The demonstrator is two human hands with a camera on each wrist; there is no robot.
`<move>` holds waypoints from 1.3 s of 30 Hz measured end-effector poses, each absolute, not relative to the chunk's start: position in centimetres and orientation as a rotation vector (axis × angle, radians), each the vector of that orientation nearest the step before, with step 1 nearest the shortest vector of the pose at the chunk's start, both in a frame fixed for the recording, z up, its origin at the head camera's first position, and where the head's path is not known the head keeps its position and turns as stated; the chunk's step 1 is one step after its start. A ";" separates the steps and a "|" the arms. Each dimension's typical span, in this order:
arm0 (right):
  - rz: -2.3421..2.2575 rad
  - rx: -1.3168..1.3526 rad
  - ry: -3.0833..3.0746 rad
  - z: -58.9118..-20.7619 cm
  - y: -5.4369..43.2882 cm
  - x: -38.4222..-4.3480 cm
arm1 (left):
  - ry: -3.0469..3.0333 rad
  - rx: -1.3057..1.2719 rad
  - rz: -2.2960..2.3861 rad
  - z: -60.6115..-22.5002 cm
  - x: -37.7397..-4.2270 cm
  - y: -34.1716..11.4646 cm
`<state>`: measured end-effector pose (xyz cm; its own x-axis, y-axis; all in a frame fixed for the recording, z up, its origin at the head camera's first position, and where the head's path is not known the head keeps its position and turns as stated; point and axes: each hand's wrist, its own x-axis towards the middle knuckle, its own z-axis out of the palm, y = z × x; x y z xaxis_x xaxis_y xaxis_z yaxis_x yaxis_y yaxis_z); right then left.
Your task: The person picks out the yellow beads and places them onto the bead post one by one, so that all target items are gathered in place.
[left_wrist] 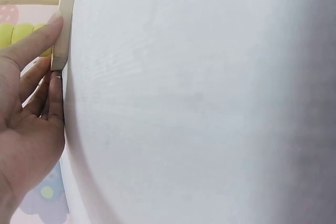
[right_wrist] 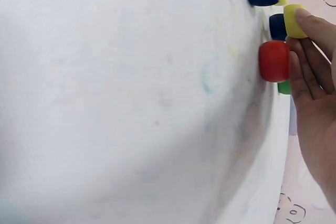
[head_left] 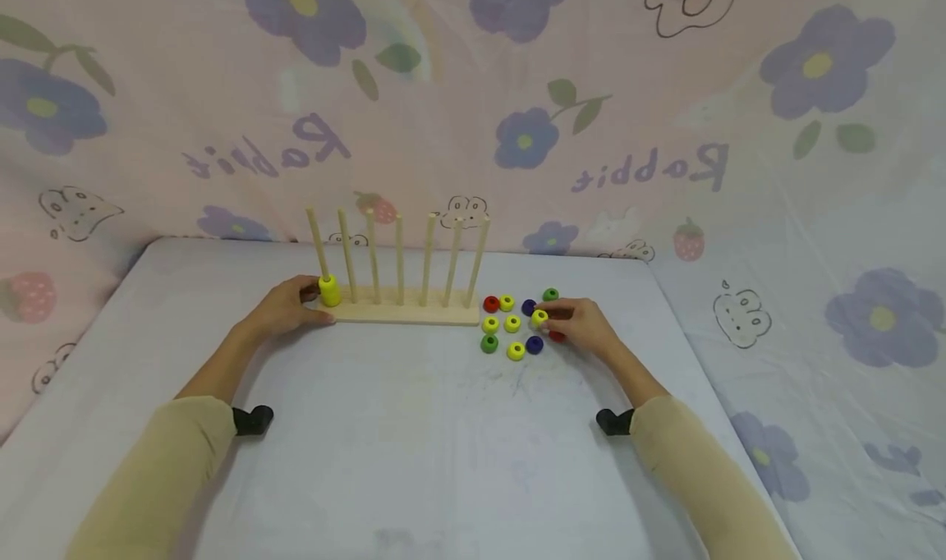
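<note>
A wooden peg stand (head_left: 405, 315) with several upright pegs is on the white table. Yellow beads (head_left: 329, 292) are stacked at the foot of its leftmost peg. My left hand (head_left: 291, 304) grips the stand's left end, the thumb (left_wrist: 46, 34) on the base's front side and the other fingers round the end. Between thumb and fingers, my right hand (head_left: 580, 323) pinches a yellow bead (right_wrist: 295, 22) among the loose beads to the right of the stand. Close under that hand, a red bead (right_wrist: 274, 61) and a dark blue bead (right_wrist: 277, 27) show in the right wrist view.
Loose yellow, green, red and dark blue beads, such as a green bead (head_left: 489, 344) and a yellow bead (head_left: 516, 351), lie right of the stand. A patterned cloth (head_left: 443, 117) hangs behind the table (head_left: 414, 445). Black wrist straps (head_left: 254, 420) show at both sleeves.
</note>
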<state>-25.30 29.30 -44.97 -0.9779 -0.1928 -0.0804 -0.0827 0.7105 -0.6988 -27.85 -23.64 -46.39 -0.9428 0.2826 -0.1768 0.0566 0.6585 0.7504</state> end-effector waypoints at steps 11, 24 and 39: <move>-1.211 -0.388 2.783 -42.7 29.1 -25.7 | 2.603 0.285 1.174 -46.4 -27.8 -23.6; -1.338 -0.429 2.719 -38.9 27.9 -26.3 | 2.600 0.289 1.176 -45.9 -27.3 -23.4; -1.427 -0.476 2.712 -35.8 26.0 -27.6 | 2.599 0.276 1.157 -46.0 -27.7 -23.5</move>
<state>-27.62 25.99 -35.84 -0.9521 -0.2869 0.1060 -0.2499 0.5297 -0.8105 -27.67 -23.52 -45.98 -0.9419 0.2850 -0.1776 0.0588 0.6607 0.7483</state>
